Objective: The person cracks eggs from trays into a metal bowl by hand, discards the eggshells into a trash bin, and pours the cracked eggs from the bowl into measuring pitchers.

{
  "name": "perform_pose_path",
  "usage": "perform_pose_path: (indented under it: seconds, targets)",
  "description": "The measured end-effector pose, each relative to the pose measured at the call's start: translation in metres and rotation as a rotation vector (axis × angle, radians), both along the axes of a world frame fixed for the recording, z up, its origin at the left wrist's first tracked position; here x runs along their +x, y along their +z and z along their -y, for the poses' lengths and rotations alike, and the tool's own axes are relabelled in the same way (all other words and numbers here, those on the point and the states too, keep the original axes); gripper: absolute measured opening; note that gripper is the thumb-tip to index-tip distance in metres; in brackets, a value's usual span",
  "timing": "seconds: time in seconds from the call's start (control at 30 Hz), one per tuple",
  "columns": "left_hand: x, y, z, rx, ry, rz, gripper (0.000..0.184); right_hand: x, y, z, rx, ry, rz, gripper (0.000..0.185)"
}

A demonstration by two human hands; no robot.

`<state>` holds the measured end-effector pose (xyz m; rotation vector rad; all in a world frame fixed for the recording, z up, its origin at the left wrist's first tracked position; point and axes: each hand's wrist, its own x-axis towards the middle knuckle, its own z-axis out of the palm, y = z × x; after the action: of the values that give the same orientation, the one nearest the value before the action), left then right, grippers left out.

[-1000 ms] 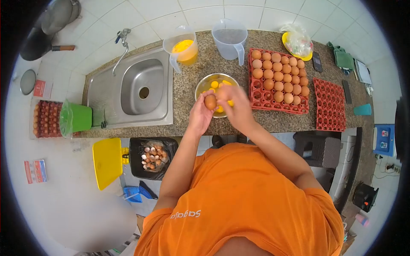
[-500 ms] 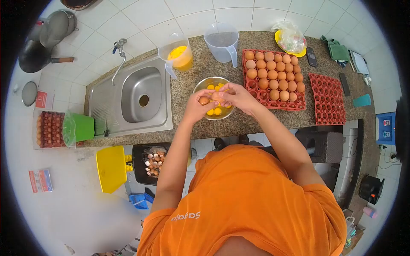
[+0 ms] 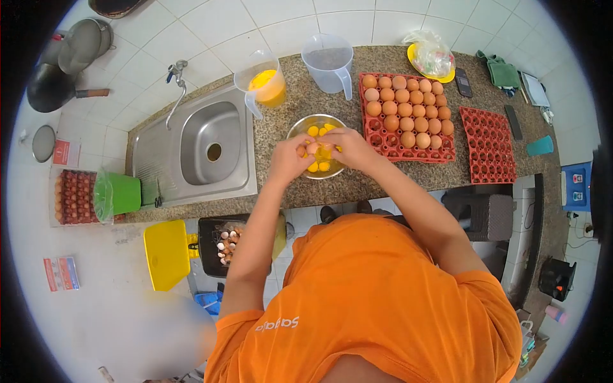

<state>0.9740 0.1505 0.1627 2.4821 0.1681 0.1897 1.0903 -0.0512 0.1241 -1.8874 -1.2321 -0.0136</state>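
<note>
A metal bowl [image 3: 295, 132] on the granite counter holds several yellow yolks [image 3: 324, 166] in clear egg white. My left hand [image 3: 288, 161] is closed over the bowl's left side, with a brown egg [image 3: 301, 151] in its fingers. A paler cracked egg [image 3: 312, 148] is between my two hands, its shell parted above the bowl. My right hand [image 3: 353, 150] reaches in from the right, fingers bent at the cracked egg; its fingertips partly hide the shell.
Right of the bowl is a red tray of brown eggs [image 3: 407, 110], beside an egg tray without eggs [image 3: 488, 145]. Behind stand a jug with yellow egg [image 3: 271, 89] and a clear jug [image 3: 327, 64]. Left are a sink [image 3: 214, 127] and a bin of shells [image 3: 211, 255].
The pale egg has come left, towards my left hand, and its shell is now opened. Both hands have shifted slightly left over the bowl.
</note>
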Motion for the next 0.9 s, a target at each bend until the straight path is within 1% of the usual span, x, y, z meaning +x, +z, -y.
perform_pose_path:
  seconds: [0.03,0.1,0.13,0.2,0.23,0.3,0.4,0.43,0.47,0.5,0.53,0.57,0.6,0.63,0.67,0.7,0.73,0.77,0.83,0.87,0.9]
  targets:
    - [-0.002,0.007,-0.002,0.023,-0.017,-0.011,0.035,0.001,0.003,0.002,-0.004,0.033,0.11,0.038]
    - [-0.002,0.016,-0.006,0.072,-0.051,-0.028,0.032,-0.008,0.026,0.008,0.014,-0.074,-0.044,0.033]
    - [0.0,0.008,-0.007,-0.138,-0.02,0.016,0.031,-0.011,0.036,0.011,0.024,-0.13,-0.118,0.031]
    - [0.004,-0.015,-0.007,-0.556,0.038,0.104,0.029,-0.015,0.045,0.006,0.121,-0.211,-0.359,0.031]
    - [0.004,-0.011,-0.001,-0.818,0.113,0.035,0.029,-0.018,0.048,0.003,0.171,-0.254,-0.48,0.032]
    - [-0.004,0.002,0.017,-1.341,0.264,-0.122,0.029,-0.028,0.052,-0.007,0.137,-0.206,-0.387,0.035]
    - [-0.029,0.002,0.028,-1.729,0.273,-0.017,0.032,-0.022,0.059,-0.004,0.109,-0.155,-0.172,0.036]
    - [-0.049,-0.023,0.014,-1.886,0.201,0.039,0.034,-0.015,0.063,-0.001,0.104,-0.14,-0.089,0.035]
    - [-0.073,-0.027,0.003,-1.988,0.173,0.132,0.037,-0.007,0.067,0.002,0.098,-0.122,-0.007,0.035]
    - [-0.101,-0.029,-0.007,-2.087,0.146,0.232,0.04,0.014,0.07,0.013,-0.003,-0.23,0.157,0.031]
    - [-0.134,-0.031,-0.019,-2.053,0.205,0.375,0.043,0.029,0.088,0.024,-0.186,-0.349,0.196,0.033]
    - [-0.173,-0.035,-0.034,-2.011,0.263,0.514,0.046,0.059,0.058,0.035,-0.193,-0.434,0.415,0.027]
    - [-0.219,-0.057,-0.057,-1.835,0.581,0.529,0.056,0.076,0.042,0.048,-0.36,-0.476,0.488,0.023]
    - [-0.262,-0.066,-0.067,-1.398,0.795,0.423,0.062,0.086,0.036,0.055,-0.461,-0.488,0.504,0.017]
    - [-0.282,-0.071,-0.06,-0.897,1.278,0.359,0.066,0.096,0.028,0.058,-0.497,-0.416,0.506,0.017]
    - [-0.346,-0.129,-0.087,-0.697,1.334,0.34,0.066,0.107,0.022,0.058,-0.531,-0.338,0.513,0.016]
    - [-0.4,-0.145,-0.106,-0.987,1.298,0.251,0.067,0.113,0.018,0.055,-0.56,-0.262,0.52,0.016]
    - [-0.427,-0.154,-0.115,-0.868,1.73,-0.076,0.061,0.112,0.019,0.052,-0.553,-0.244,0.514,0.017]
    - [-0.425,-0.162,-0.119,-1.169,1.514,0.275,0.07,0.109,0.028,0.052,-0.548,-0.212,0.503,0.02]
    - [-0.421,-0.166,-0.115,-1.311,1.393,0.451,0.075,0.106,0.037,0.051,-0.571,-0.258,0.433,0.022]
    - [-0.374,-0.137,-0.1,-1.424,1.322,0.424,0.078,0.102,0.048,0.05,-0.594,-0.3,0.367,0.024]
